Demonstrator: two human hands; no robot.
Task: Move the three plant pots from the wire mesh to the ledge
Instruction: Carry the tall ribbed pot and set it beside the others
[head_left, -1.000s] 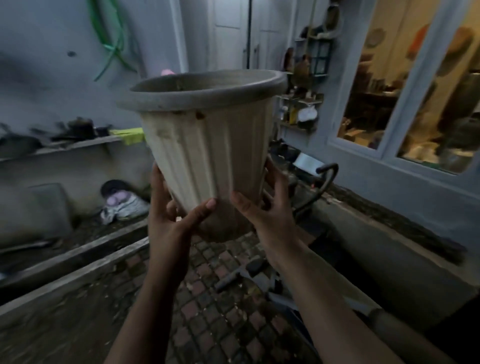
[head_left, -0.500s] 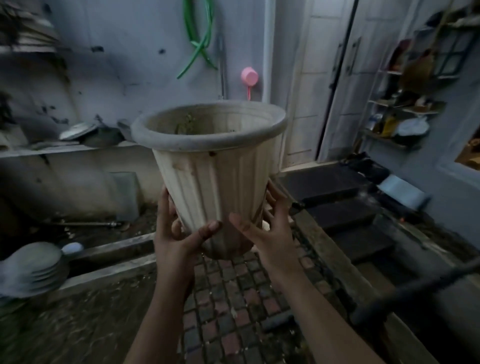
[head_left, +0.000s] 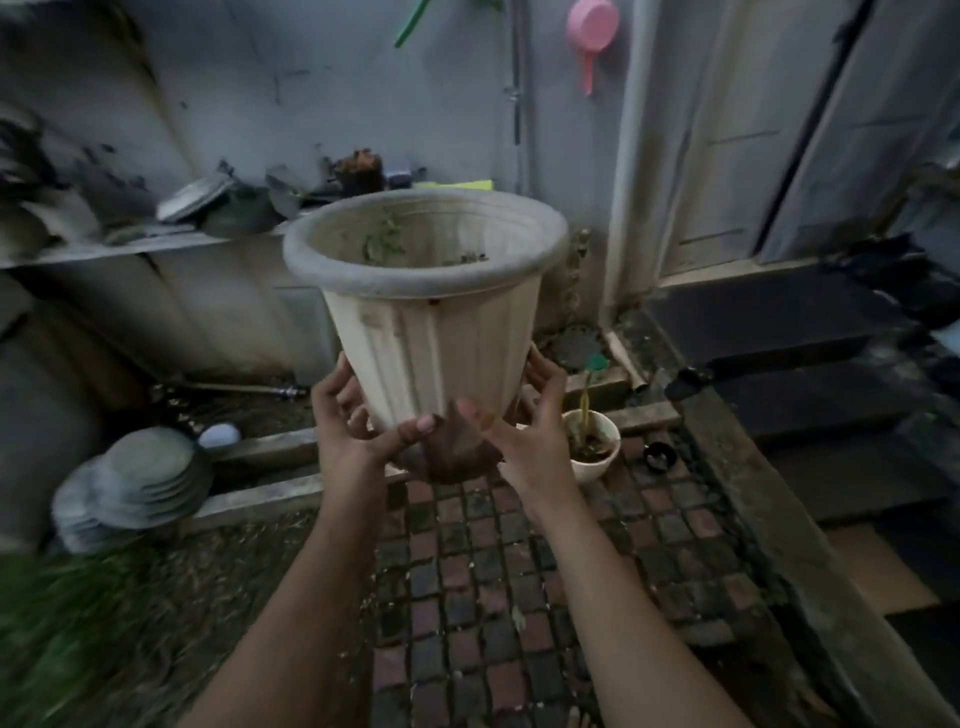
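A large cream ribbed plant pot (head_left: 431, 322) with a thick grey rim is held upright in the air at chest height. My left hand (head_left: 358, 431) grips its lower left side and my right hand (head_left: 524, 436) cups its lower right side. A bit of green growth shows inside the pot. Behind it a long ledge (head_left: 130, 249) runs along the grey wall, cluttered with dishes and a dark pot. A small white pot (head_left: 592, 441) with a thin stem stands on the ground to the right, by a concrete kerb. The wire mesh is not in view.
A stack of grey plates (head_left: 140, 478) sits low on the left. Brick paving (head_left: 467, 571) lies below my arms, with a raised concrete edge (head_left: 769, 519) on the right. A pink scoop (head_left: 592, 31) hangs on the wall beside a door (head_left: 779, 130).
The view has swung left, from the window side to the wall and ledge. The pot, still held in both hands, sits lower in view and its inside shows.
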